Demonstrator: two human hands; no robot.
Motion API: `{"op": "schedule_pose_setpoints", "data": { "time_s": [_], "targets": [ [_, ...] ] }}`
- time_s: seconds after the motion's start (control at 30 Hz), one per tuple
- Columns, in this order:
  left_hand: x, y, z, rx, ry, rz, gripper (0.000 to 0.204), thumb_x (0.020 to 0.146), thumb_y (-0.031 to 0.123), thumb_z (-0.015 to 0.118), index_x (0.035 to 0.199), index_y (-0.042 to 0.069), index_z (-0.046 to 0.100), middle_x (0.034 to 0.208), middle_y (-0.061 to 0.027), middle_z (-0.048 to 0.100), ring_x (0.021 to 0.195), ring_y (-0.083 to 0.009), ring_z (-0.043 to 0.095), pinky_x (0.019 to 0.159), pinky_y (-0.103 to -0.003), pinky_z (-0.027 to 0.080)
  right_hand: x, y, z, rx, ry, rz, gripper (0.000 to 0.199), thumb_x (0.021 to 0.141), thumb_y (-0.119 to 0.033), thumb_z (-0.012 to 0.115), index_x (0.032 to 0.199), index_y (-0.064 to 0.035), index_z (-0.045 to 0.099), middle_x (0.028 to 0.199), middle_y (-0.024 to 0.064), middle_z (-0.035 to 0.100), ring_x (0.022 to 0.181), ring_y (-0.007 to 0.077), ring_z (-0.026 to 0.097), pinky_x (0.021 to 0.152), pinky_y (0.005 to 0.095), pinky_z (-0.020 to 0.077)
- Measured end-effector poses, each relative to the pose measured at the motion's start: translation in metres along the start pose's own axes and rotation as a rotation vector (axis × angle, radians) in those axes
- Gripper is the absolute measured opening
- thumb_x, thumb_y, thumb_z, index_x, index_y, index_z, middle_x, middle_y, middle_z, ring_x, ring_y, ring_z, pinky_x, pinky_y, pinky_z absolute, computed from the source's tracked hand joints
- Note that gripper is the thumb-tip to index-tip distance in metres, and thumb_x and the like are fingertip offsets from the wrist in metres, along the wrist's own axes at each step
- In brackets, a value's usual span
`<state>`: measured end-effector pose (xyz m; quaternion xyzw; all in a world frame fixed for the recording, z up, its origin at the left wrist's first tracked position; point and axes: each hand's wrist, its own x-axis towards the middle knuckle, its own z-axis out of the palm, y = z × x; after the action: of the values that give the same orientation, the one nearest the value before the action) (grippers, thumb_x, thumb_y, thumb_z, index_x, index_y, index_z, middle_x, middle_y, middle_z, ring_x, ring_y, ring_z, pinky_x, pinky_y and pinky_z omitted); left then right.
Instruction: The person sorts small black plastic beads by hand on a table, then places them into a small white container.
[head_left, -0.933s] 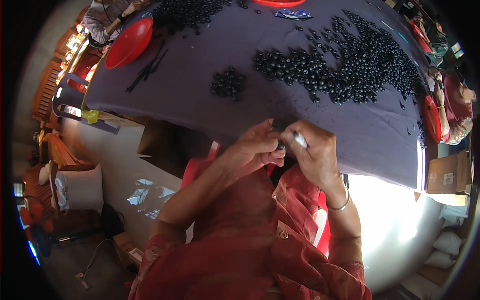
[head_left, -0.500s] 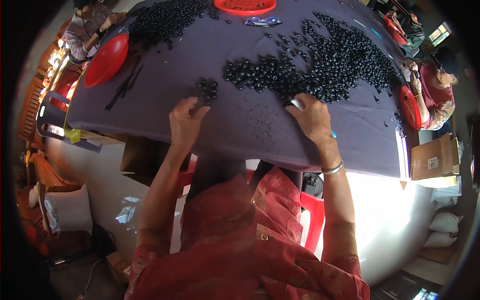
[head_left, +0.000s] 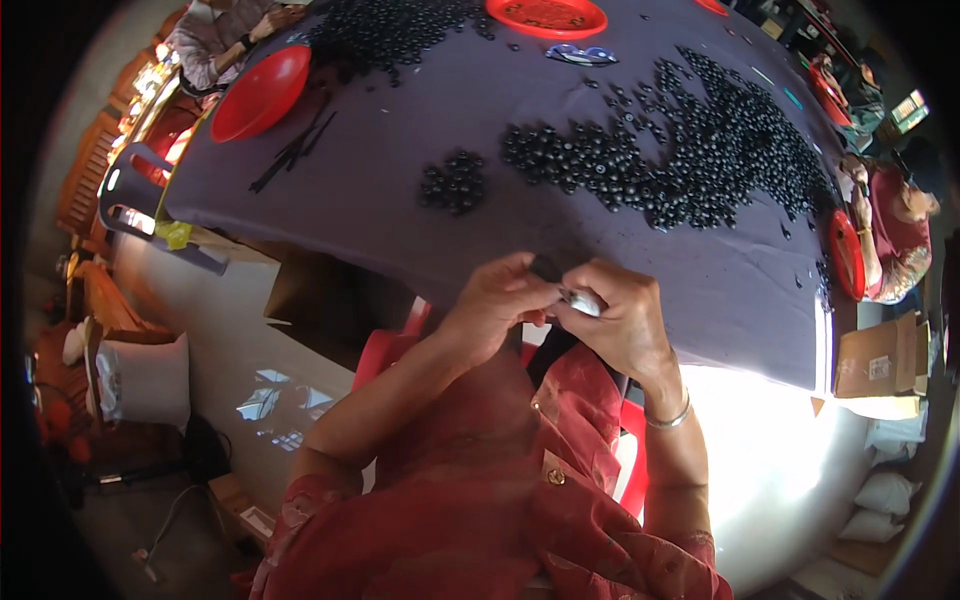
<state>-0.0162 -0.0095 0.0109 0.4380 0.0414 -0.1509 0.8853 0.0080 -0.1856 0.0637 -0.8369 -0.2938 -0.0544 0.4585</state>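
Note:
Both my hands are together just past the near table edge. My left hand (head_left: 497, 308) is closed in a pinch around a small dark piece (head_left: 545, 268), which looks like one of the black round beads. A small whitish, shiny tool (head_left: 585, 303) is in the fingers of my right hand (head_left: 628, 318), its tip close to the left fingertips; its exact kind is hidden. Beyond the hands, a small cluster of black round beads (head_left: 453, 182) lies on the cloth, with a large spread of the same beads (head_left: 680, 160) to its right.
A dark cloth covers the table (head_left: 370, 220). Red bowls stand at left (head_left: 262, 93) and far side (head_left: 547, 18). Glasses (head_left: 582, 55) and thin dark sticks (head_left: 295, 150) lie there. Another bead heap (head_left: 390, 40) is far left. Co-workers sit at left (head_left: 215, 45) and right (head_left: 905, 215).
My left hand has moved right and my right hand slightly down, so they now meet near the table edge. The left hand has left the small cluster. The view has shifted a little.

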Motion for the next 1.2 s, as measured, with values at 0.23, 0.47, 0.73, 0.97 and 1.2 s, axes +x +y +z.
{"op": "schedule_pose_setpoints", "data": {
  "time_s": [0.23,0.47,0.73,0.97,1.2],
  "targets": [
    [-0.006,0.006,0.006,-0.036,-0.155,-0.083,0.01,0.089,0.009,0.062,0.097,0.007,0.056,0.084,-0.0017,0.06,0.074,-0.0084,0.059,0.064,-0.023,0.049,-0.005,-0.005,0.0,0.166,-0.06,0.019,0.019,0.067,-0.001,0.077,0.079,-0.0006,0.063,0.068,0.0055,0.058,0.056,0.0154,0.055,0.052,0.0281,0.0442],
    [-0.007,0.004,-0.002,-0.06,-0.192,-0.021,0.01,0.092,0.007,0.057,0.102,0.007,0.055,0.092,-0.0028,0.061,0.079,-0.011,0.062,0.072,-0.027,0.053,-0.007,0.0,0.009,0.189,0.022,0.003,0.02,0.065,0.003,0.077,0.081,-0.002,0.066,0.07,0.0023,0.057,0.061,0.01,0.052,0.055,0.0243,0.0413],
    [-0.008,0.01,0.004,-0.159,-0.221,-0.058,0.015,0.091,0.006,0.057,0.105,0.006,0.052,0.089,-0.0042,0.061,0.078,-0.0118,0.062,0.074,-0.029,0.053,-0.004,0.004,0.006,0.405,-0.068,0.056,0.016,0.071,0.001,0.076,0.084,-0.0008,0.066,0.072,0.0024,0.057,0.063,0.0093,0.054,0.056,0.0252,0.0433],
    [-0.01,0.013,0.007,-0.169,-0.295,-0.03,0.019,0.092,0.009,0.057,0.108,0.006,0.047,0.089,-0.0045,0.057,0.08,-0.0123,0.055,0.069,-0.03,0.048,-0.004,0.005,0.004,0.781,-0.132,0.134,0.004,0.085,-0.001,0.065,0.088,0.0026,0.065,0.078,0.004,0.06,0.07,0.011,0.061,0.062,0.0234,0.0492],
    [-0.012,0.016,0.009,-0.208,-0.289,-0.006,0.015,0.093,0.01,0.056,0.105,0.007,0.048,0.088,-0.0037,0.056,0.081,-0.0122,0.055,0.072,-0.032,0.049,-0.002,0.009,0.002,0.248,0.047,0.1,0.013,0.085,-0.006,0.066,0.096,0.0005,0.065,0.081,0.0058,0.061,0.074,0.0101,0.057,0.067,0.0245,0.0468]
  ]
}}
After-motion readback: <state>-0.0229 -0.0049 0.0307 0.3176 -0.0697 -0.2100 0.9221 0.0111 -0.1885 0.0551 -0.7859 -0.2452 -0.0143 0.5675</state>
